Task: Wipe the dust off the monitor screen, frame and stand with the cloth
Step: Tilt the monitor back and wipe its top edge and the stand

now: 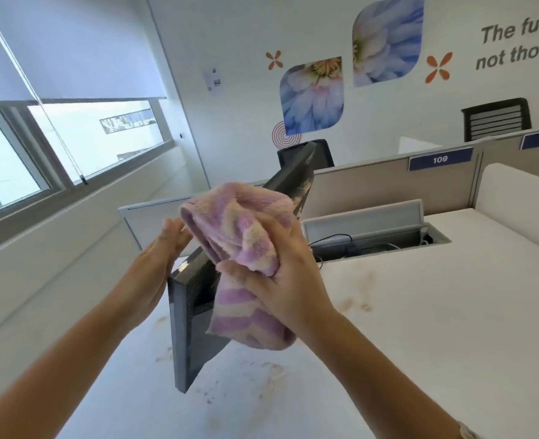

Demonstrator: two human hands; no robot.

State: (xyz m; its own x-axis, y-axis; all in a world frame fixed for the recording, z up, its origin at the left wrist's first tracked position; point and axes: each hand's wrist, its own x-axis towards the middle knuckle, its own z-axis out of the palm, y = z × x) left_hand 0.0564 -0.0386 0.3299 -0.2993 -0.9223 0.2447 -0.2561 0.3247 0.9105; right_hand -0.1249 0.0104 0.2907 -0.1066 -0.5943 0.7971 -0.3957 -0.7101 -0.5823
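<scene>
The cable tray, a long slot sunk in the white desk behind the monitor, has its grey lid raised and holds dark cables. The monitor is a thin, flat, dark grey slab with a ribbed vent panel; it is seen from behind and almost edge-on, its long axis running from the near left corner up and away to the far right. Brownish dust speckles its far end and the desk around it. The cloth, fluffy and striped lilac and cream, is bunched over the monitor's top edge with 1 end hanging down the back. The right hand grips the cloth, fingers curled into it. The left hand, left of the monitor, has straight fingers, their tips at the cloth's left edge.
</scene>
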